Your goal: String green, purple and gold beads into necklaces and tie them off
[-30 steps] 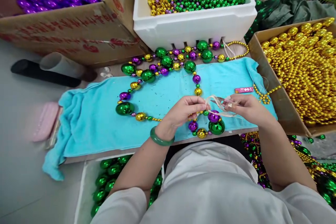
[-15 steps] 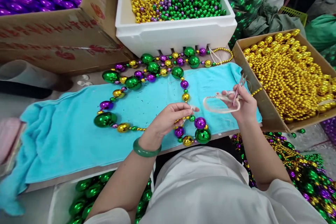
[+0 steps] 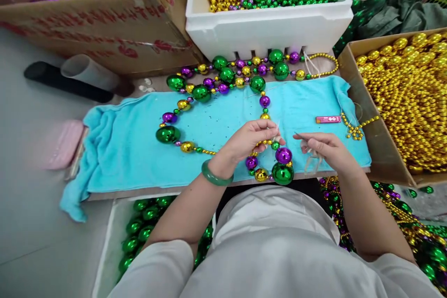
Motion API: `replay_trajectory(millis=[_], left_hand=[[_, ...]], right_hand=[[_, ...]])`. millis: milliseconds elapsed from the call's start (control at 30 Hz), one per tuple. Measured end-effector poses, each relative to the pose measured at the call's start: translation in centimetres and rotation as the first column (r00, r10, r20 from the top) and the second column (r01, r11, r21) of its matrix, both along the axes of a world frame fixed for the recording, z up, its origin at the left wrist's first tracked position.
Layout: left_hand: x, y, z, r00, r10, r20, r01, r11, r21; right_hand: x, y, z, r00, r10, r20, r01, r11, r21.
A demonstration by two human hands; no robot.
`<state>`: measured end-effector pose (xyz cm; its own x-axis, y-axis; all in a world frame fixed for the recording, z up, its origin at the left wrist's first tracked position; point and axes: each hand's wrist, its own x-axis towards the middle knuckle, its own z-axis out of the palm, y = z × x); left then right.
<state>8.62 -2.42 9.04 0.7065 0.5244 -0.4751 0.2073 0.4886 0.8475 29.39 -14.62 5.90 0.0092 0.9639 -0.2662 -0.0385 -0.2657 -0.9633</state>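
Note:
My left hand (image 3: pixel 260 135) is closed in a pinch on a beaded necklace (image 3: pixel 283 155) of green, purple and gold balls, with a thin white string end showing at the fingertips. A green bangle (image 3: pixel 217 174) circles that wrist. Just to the right, my right hand (image 3: pixel 323 146) is closed around small scissors (image 3: pixel 301 136), their thin tip pointing left toward my left hand. A translucent loop (image 3: pixel 313 164) hangs below those fingers. Much of the scissors is hidden by the hand. The necklace lies in a wide curve on a turquoise towel (image 3: pixel 209 121).
Behind the towel stand a white foam box (image 3: pixel 268 32) of small beads and a cardboard box (image 3: pixel 104 28) of purple ones. At right is a carton (image 3: pixel 387 130) of gold beads. A small pink packet (image 3: pixel 328 119) lies on the towel. Green balls (image 3: pixel 150 214) fill a bin below.
The view has shifted, so things appear farther right. My right hand has turned, bringing the scissors' tip from pointing up to pointing left, nearer my left hand. The pink packet now shows.

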Motion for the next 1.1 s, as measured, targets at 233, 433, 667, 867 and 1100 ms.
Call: replay_trajectory(millis=[233, 433, 667, 867, 1100], left_hand=[[0.2, -0.1, -0.2, 0.997, -0.043, -0.071, 0.044, 0.999, 0.017], [0.6, -0.1, -0.2, 0.988, -0.098, -0.117, 0.114, 0.983, 0.143], [1.0, 0.1, -0.5, 0.979, -0.158, -0.13, 0.179, 0.968, 0.175], [0.9, 0.2, -0.9, 0.979, -0.167, -0.115, 0.184, 0.969, 0.161], [0.9, 0.3, -1.4, 0.982, -0.157, -0.101, 0.17, 0.975, 0.14]], right_hand=[[-1.7, 1.4, -0.5, 0.997, 0.001, -0.078, -0.008, 0.996, -0.093], [-1.6, 2.2, -0.6, 0.995, 0.015, -0.098, -0.026, 0.994, -0.108], [-1.8, 2.4, -0.5, 0.99, 0.05, -0.132, -0.06, 0.995, -0.073], [-1.9, 2.2, -1.0, 0.99, 0.043, -0.135, -0.052, 0.997, -0.063], [-2.0, 2.2, -1.0, 0.992, 0.044, -0.12, -0.051, 0.998, -0.049]])
